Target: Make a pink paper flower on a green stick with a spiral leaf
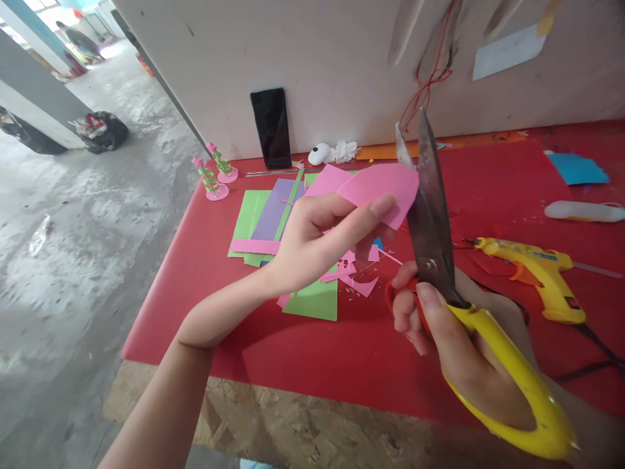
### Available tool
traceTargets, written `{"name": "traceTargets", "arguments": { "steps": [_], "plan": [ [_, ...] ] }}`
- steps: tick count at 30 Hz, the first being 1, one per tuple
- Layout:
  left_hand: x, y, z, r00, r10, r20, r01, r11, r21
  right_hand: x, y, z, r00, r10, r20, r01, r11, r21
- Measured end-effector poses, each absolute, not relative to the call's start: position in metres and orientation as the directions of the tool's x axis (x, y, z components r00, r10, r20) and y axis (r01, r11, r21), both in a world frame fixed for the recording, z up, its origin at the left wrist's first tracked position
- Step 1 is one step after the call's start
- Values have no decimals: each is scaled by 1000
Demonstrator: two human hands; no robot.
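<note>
Pink paper (383, 180) partly hides the left hand (310, 241), and a distant dark shape (81, 40) at ten o'clock is too blurred to name.

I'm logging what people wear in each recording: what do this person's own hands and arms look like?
The left hand is gloveless, with no ring visible; the left arm shows no sleeve, watch or band. The right hand is gloveless too, and what shows of the right forearm has no sleeve.

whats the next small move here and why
Probably squeeze the scissors gently: the right hand holds them with blades parted, and the pink paper, pinched in the left hand, appears to have its edge between them.
</note>
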State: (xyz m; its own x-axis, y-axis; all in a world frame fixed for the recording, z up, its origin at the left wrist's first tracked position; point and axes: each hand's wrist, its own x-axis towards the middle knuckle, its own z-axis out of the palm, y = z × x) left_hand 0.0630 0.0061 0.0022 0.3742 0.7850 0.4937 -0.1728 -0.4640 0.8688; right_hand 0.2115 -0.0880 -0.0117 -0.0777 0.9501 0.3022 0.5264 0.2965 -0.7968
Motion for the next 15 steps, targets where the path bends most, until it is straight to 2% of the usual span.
{"name": "traceTargets", "arguments": {
  "steps": [9, 11, 15],
  "plan": [
    [59, 10, 5, 325, 802, 500, -163, -473, 866, 221, -83, -20, -117, 912, 393, 545, 390, -742],
    [58, 11, 5, 325, 802, 501, -186, -465, 866, 220, -83, -18, -77, 933, 351, 534, 337, -776],
    [56, 13, 5, 306, 796, 522, -206, -480, 853, 216, -82, -12, -21, 990, 139, 375, 136, -917]
  ]
}}
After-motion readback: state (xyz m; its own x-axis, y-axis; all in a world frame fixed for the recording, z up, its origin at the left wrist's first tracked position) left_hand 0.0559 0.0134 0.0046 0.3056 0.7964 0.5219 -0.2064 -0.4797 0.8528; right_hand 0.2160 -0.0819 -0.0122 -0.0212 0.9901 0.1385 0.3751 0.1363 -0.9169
